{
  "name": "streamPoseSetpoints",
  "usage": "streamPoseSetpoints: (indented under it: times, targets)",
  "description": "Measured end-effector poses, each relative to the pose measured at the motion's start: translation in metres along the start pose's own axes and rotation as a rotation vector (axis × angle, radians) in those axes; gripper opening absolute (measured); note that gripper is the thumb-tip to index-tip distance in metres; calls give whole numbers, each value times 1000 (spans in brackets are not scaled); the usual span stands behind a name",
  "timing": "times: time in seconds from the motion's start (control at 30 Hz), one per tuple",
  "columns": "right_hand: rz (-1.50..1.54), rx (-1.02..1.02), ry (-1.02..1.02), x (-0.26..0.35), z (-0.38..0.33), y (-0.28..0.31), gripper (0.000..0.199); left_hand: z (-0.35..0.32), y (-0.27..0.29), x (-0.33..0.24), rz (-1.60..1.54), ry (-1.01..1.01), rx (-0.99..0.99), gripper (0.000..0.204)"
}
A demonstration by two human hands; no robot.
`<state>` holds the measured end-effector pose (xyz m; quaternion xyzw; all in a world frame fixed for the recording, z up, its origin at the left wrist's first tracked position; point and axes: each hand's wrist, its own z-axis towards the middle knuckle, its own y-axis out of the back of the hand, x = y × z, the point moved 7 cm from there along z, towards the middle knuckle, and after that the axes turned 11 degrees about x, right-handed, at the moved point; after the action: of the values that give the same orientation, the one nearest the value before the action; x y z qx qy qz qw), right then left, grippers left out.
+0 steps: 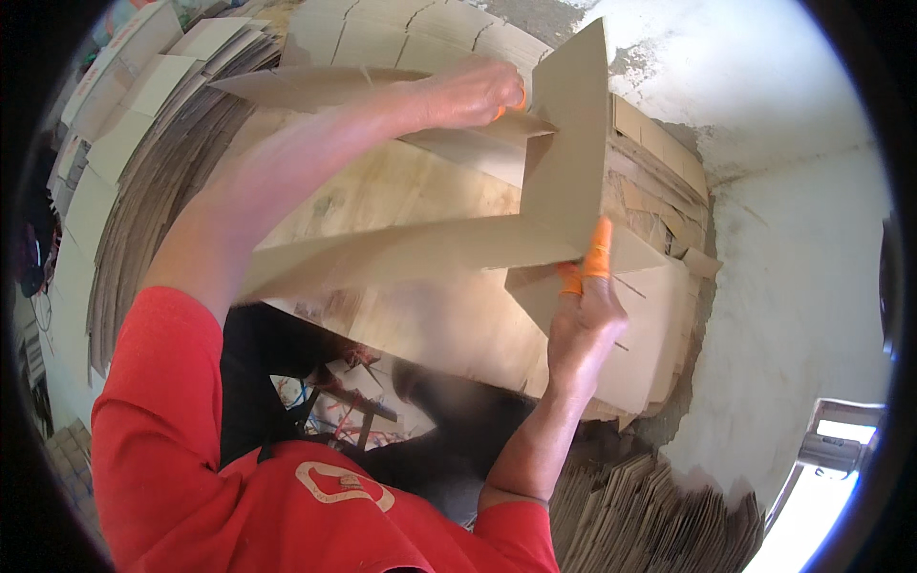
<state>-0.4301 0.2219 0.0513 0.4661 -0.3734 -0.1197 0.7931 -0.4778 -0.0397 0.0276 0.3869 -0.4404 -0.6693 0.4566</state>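
Note:
Several brown cardboard pieces are joined above a wooden board (pixel 449 315). A broad cross piece (pixel 565 162) stands upright on the right, and two long strips meet it from the left. My left hand (pixel 478 93), with an orange finger cover, is closed over the far strip (pixel 325 86) near that junction. My right hand (pixel 585 310), with orange covers on its fingers, pinches the cardboard where the near strip (pixel 411 250) meets the cross piece. The fingertips behind the cardboard are partly hidden.
Stacked cardboard sheets (pixel 162 162) rise along the left side. More cardboard (pixel 650 334) lies at the right, against a worn white wall (pixel 793 277). Thin cardboard pieces (pixel 650 516) stand packed on edge at the lower right. A bright opening (pixel 821 506) is beside them.

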Motion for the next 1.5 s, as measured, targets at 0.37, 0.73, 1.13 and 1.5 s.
streamPoseSetpoints:
  times: [0.37, 0.73, 1.13, 1.5]
  targets:
    - [-146, 204, -60, 1, -59, 17, 67, -56, 24, -74, -381, -20, -185, 20]
    - [15, 376, 35, -48, -58, 18, 47, -65, 31, -121, -301, 74, 185, 37]
    - [-623, 413, -737, -242, -104, -2, 73, -179, 15, -161, -131, 290, 779, 29]
    - [-588, 54, -809, -308, -125, 75, 95, -172, 27, -150, -77, 283, 455, 17]
